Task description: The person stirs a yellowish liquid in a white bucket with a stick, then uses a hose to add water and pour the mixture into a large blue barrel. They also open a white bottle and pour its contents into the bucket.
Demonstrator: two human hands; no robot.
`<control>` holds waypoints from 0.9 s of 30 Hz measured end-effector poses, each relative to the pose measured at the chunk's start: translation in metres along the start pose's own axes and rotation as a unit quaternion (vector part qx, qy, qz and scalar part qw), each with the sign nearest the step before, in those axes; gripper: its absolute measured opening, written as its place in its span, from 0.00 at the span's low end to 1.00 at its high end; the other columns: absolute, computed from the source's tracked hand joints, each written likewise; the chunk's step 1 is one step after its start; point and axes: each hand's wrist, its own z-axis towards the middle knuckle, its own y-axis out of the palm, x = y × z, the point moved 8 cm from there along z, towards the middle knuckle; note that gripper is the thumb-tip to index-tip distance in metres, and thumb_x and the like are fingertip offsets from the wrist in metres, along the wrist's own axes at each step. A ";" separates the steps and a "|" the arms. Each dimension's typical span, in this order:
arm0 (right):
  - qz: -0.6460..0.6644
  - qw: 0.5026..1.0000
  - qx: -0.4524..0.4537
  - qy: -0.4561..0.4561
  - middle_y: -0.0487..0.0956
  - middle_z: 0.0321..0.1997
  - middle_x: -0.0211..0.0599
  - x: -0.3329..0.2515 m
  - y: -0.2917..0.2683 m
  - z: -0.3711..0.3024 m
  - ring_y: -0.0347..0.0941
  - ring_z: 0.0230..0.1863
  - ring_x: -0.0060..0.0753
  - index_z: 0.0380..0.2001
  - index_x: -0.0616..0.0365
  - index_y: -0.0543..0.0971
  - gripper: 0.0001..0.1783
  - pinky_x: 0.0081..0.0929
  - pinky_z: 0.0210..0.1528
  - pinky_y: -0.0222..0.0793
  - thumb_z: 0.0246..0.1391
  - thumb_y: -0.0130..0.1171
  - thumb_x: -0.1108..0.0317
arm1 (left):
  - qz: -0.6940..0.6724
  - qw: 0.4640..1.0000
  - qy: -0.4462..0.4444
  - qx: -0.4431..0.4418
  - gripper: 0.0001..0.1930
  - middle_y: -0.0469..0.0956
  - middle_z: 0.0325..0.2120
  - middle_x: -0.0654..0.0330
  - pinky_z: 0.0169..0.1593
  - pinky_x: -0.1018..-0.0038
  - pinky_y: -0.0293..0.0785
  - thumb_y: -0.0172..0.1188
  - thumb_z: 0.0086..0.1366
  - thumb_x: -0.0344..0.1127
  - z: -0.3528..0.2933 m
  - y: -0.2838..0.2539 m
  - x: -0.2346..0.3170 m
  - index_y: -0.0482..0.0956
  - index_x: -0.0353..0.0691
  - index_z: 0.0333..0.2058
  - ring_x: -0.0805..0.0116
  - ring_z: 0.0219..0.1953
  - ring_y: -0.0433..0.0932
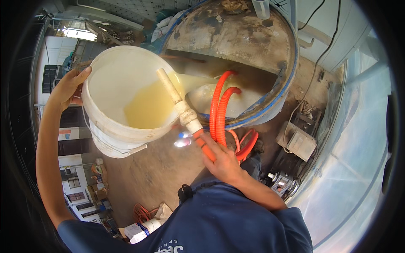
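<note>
My left hand (72, 87) grips the left rim of a large white bucket (122, 63), thumb over the edge and fingers mostly hidden behind it. The bucket is tilted to the right. Cloudy yellow liquid (147, 107) runs from its lip into the half-covered opening of a blue-rimmed tank (282, 99). My right hand (223, 162) is closed round an orange hose (205, 147) just below its white pipe end (187, 116). The pipe tip crosses the bucket's right rim. Two ribbed orange hoses (221, 114) hang over the tank's near edge into the opening.
A stained board (236, 38) covers the tank's far part, with a clear plastic cup (261, 9) on it. To the right are a grey box (301, 144), a black cable (327, 46) and plastic sheeting (358, 168). A coiled hose (142, 214) lies on the floor.
</note>
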 end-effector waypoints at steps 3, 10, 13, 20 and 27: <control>0.022 1.000 0.007 -0.004 0.80 0.42 0.55 -0.001 -0.005 0.002 0.79 0.37 0.58 0.66 0.50 0.66 0.37 0.43 0.39 0.78 0.52 0.63 0.71 | -0.004 1.000 0.001 -0.005 0.34 0.79 0.26 0.57 0.22 0.73 0.83 0.59 0.64 0.64 -0.003 0.001 0.005 0.70 0.31 0.42 0.73 0.21 0.82; 0.014 1.000 0.009 -0.002 0.80 0.47 0.56 -0.005 -0.015 0.003 0.79 0.42 0.60 0.64 0.54 0.69 0.34 0.43 0.44 0.77 0.52 0.64 0.72 | -0.004 0.999 0.011 -0.030 0.33 0.80 0.26 0.57 0.26 0.72 0.85 0.56 0.64 0.65 -0.008 0.008 0.010 0.70 0.33 0.43 0.73 0.24 0.84; 0.001 1.000 0.004 0.010 0.80 0.45 0.55 -0.003 -0.024 0.000 0.79 0.41 0.59 0.63 0.55 0.70 0.34 0.42 0.43 0.77 0.51 0.64 0.73 | 0.003 0.999 0.015 -0.036 0.33 0.80 0.26 0.58 0.25 0.73 0.85 0.56 0.65 0.65 -0.007 0.009 0.014 0.70 0.33 0.44 0.73 0.23 0.84; 0.006 1.000 -0.025 -0.017 0.81 0.40 0.51 -0.015 -0.036 -0.021 0.80 0.35 0.53 0.61 0.53 0.73 0.33 0.38 0.38 0.77 0.49 0.65 0.72 | 0.000 1.000 0.006 0.001 0.33 0.79 0.26 0.58 0.24 0.75 0.84 0.55 0.65 0.65 -0.012 0.009 0.010 0.71 0.34 0.44 0.73 0.23 0.84; -0.039 0.999 -0.028 -0.015 0.81 0.40 0.53 -0.009 -0.035 -0.030 0.81 0.34 0.52 0.61 0.57 0.72 0.33 0.37 0.37 0.78 0.49 0.66 0.72 | 0.048 0.998 0.039 0.018 0.35 0.79 0.26 0.58 0.22 0.78 0.83 0.54 0.64 0.68 -0.018 0.015 0.034 0.72 0.34 0.44 0.73 0.23 0.84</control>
